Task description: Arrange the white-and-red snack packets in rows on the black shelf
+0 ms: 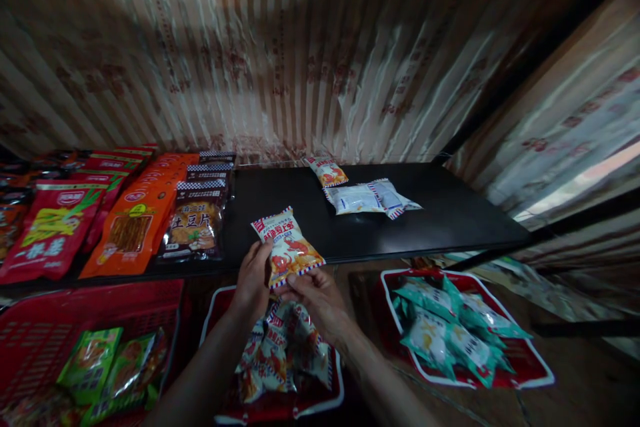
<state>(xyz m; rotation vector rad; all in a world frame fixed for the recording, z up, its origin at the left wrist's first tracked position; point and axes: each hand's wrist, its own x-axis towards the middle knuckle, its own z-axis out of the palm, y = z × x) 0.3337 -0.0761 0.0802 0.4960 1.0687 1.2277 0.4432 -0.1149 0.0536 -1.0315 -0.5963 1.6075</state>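
Note:
Both hands hold one white, red and orange snack bag (289,247) over the front edge of the black shelf (270,187). My left hand (254,275) grips its left side, while my right hand (316,293) pinches the lower edge. Below my arms sits a red basket with a white rim (336,380), holding several matching snack bags (273,347). On the shelf beyond, one similar bag (327,171) lies face up. White bags lying back side up (356,199) are to its right.
Rows of brown (196,220), orange (131,230) and red snack packs (53,227) fill the shelf's left. A red basket (125,300) with green packs stands at lower left; another basket (543,373) with teal bags (450,327) is at right. Striped sheeting (280,67) hangs behind.

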